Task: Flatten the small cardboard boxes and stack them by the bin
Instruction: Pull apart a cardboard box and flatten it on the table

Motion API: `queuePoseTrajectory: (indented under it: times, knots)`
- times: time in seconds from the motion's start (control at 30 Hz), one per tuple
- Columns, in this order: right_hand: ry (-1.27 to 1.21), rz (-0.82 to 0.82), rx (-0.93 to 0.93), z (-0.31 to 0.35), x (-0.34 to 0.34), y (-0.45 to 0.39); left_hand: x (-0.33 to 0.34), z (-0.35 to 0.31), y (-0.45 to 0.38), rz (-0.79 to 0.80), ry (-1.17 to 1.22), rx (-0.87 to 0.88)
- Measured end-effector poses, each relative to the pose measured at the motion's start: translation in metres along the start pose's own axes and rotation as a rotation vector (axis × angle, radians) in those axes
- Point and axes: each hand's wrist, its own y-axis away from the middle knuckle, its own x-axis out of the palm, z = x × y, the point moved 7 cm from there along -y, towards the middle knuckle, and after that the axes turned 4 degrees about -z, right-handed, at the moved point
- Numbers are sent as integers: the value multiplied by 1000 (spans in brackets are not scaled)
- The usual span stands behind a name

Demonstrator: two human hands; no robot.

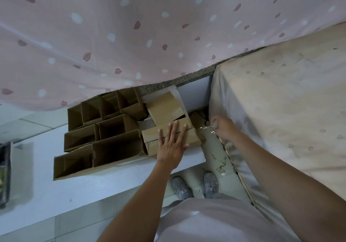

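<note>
Left hand [171, 145] flat, pinning brown cardboard box [168, 140] | right hand [223, 128] blurred, pinching clear tape strip [207, 128] | risk: tape snaps, box skids.

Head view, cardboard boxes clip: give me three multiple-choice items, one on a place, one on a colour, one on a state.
1. Where does the left hand rest?
A. on the closed cardboard box
B. on the bed
C. on the shoes

2. What colour is the patterned cloth above the boxes?
A. green
B. pink
C. black

3. How are the boxes on the left?
A. flattened
B. taped shut
C. open, still box-shaped

Answers: 1 A, fingers lie flat on its top; 2 B, pink with leaf prints; 3 C, dark hollow insides show.
</note>
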Motion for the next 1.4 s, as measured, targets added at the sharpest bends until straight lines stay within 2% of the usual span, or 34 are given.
queuePoseTrajectory:
  times: [0.2, 0.33, 0.47, 0.63, 1.0, 1.2, 1.33, 1.4]
  knots:
    - [-118, -31, -14, -2, -1, 3, 0, -1, -2, 3, 13, -10]
    - [-180, 70, 66, 2, 16, -1, 0, -3, -4, 2, 21, -13]
    - [-205, 110, -11, 18, 28, 2, -3, -6, -4, 2, 30, -17]
    - [-228, -12, -56, 30, 24, 4, -7, -9, -5, 13, 58, -19]
    - [50, -252, -149, 63, -28, 2, -25, -5, -6, -15, 185, -90]
    - [86, -125, -185, 71, -26, 7, -41, -1, -4, -62, 220, -124]
    - [23, -143, -209, 83, -34, 15, -59, 17, 8, -99, 161, -176]
    - [10, -100, -239, 98, -31, 15, -68, 33, 15, -119, 182, -229]
